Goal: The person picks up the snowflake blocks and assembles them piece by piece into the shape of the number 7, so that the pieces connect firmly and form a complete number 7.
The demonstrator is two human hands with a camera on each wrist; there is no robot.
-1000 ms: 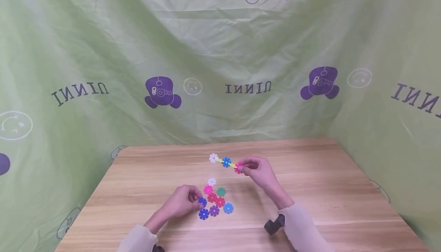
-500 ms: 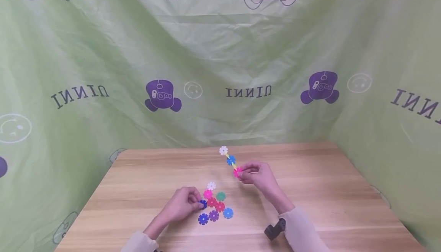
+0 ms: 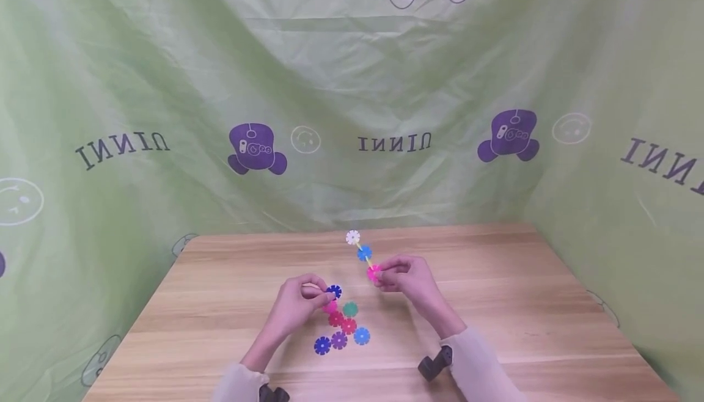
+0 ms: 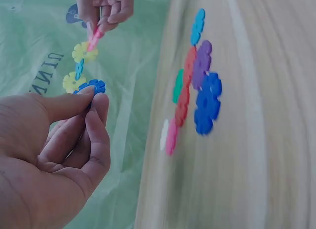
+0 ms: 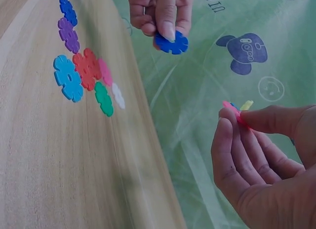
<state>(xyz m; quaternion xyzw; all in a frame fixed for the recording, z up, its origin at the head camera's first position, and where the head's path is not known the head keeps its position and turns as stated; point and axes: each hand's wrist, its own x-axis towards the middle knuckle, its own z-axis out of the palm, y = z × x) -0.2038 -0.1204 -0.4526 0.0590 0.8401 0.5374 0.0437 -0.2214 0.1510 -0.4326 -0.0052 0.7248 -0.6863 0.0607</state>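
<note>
My left hand (image 3: 297, 307) pinches a dark blue snowflake disc (image 3: 335, 291) between thumb and fingertips, raised above the table. My right hand (image 3: 412, 280) pinches the pink snowflake disc (image 3: 373, 272) at the near end of a slanting chain. Beyond the pink one, the chain runs through a yellow disc (image 4: 85, 52), a blue disc (image 3: 364, 253) and another yellow disc (image 4: 74, 83) to a white disc (image 3: 352, 237) at the far tip. A gap separates the left hand's disc from the chain. Fingers cover part of both pinched discs.
Loose discs lie on the wooden table (image 3: 495, 304): dark blue (image 3: 322, 346), purple (image 3: 339, 340), light blue (image 3: 361, 335), two red (image 3: 349, 326), green (image 3: 350, 309), pink (image 3: 330, 308) and white (image 5: 118, 95). A green printed cloth (image 3: 330, 84) hangs behind.
My left hand has lifted the dark blue disc off the table and moved it up and right. The chain in my right hand has swung steeper and shifted slightly left.
</note>
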